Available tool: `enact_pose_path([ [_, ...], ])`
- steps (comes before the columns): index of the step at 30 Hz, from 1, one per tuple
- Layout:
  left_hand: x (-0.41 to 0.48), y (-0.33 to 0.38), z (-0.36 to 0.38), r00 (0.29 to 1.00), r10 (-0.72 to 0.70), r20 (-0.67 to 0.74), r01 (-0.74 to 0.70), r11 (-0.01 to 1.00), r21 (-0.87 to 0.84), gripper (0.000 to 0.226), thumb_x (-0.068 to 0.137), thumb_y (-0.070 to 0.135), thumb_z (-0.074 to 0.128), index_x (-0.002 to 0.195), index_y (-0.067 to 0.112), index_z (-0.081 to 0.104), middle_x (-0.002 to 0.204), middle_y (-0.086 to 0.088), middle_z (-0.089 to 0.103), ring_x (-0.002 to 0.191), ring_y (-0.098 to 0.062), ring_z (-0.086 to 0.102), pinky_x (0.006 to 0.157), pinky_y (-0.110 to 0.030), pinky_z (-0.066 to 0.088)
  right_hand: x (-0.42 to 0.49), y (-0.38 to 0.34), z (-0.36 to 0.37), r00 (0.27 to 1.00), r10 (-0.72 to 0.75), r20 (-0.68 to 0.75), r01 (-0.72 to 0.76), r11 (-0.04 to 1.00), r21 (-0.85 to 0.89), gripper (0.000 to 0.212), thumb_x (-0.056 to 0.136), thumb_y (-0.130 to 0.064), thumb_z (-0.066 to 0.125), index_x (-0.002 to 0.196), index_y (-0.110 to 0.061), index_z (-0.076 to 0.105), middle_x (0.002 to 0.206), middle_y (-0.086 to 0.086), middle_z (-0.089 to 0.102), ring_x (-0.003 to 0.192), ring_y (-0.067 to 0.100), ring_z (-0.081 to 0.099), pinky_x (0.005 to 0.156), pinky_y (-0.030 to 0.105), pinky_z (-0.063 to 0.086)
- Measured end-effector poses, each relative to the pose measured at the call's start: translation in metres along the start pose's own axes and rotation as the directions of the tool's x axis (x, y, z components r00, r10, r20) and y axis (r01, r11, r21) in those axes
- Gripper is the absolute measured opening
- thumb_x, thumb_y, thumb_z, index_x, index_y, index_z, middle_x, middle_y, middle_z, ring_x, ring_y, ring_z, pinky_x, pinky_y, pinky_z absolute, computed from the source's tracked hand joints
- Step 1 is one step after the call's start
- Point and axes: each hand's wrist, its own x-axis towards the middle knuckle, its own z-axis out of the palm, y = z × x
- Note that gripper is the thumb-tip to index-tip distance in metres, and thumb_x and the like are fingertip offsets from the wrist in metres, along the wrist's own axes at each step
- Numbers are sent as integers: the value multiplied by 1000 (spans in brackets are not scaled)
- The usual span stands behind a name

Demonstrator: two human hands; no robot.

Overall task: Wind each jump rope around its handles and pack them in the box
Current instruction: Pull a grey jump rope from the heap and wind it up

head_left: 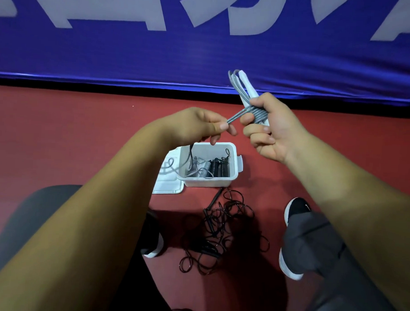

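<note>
Right hand (267, 132) curls round the white handles (247, 87) of a grey jump rope (259, 114), coils wrapped on them; left hand (200, 127) pinches the rope's loose end, both held above the open white box (207, 182) on the floor (84, 132). If that pinch slackens, the coils could spring loose. A tangled black jump rope (220, 230) lies near the box, and a dark cord (190, 152), possibly trailing into it, might snag.

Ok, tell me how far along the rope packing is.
Done: several wound ropes lie in the white box. In hand: the right hand holds the grey rope coiled round its white handles; the left hand pinches its loose end. Left: tangled black rope on the floor.
</note>
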Motion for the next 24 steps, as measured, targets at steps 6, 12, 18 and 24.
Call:
enact_pose_path([
  [6, 3, -4, -1, 997, -79, 21, 76, 990, 117, 21, 107, 38, 59, 112, 39, 79, 77, 9, 64, 70, -7, 47, 74, -26, 41, -2, 5, -2, 999, -10, -50, 7, 999, -52, 11, 96, -19, 53, 105, -16, 48, 75, 1, 52, 45, 3, 23, 30, 16, 14],
  [12, 4, -17, 0, 979, -202, 16, 195, 960, 200, 22, 107, 29, 59, 109, 23, 80, 75, 8, 74, 74, -10, 65, 80, -31, 55, -8, 11, 5, 997, 16, -70, -29, 980, -198, 15, 98, -26, 65, 100, -11, 62, 77, 3, 60, 50, 4, 50, 38, 16, 46],
  [18, 4, -18, 4, 971, -239, 27, 236, 968, 80, 16, 105, 23, 64, 103, 15, 78, 88, -3, 81, 82, -16, 71, 88, -37, 59, -15, 14, 14, 999, 15, 35, -9, 987, -163, 26, 95, -34, 75, 105, -12, 66, 76, 3, 62, 55, 8, 62, 47, 21, 57],
  [24, 3, -19, 0, 975, -218, -34, 221, 966, 134, 12, 103, 24, 67, 100, 23, 78, 93, 3, 81, 84, -9, 73, 93, -38, 60, -18, 12, 17, 982, 133, 134, -104, 974, -204, 21, 93, -24, 68, 108, -14, 58, 74, -1, 57, 49, 3, 52, 40, 17, 51],
])
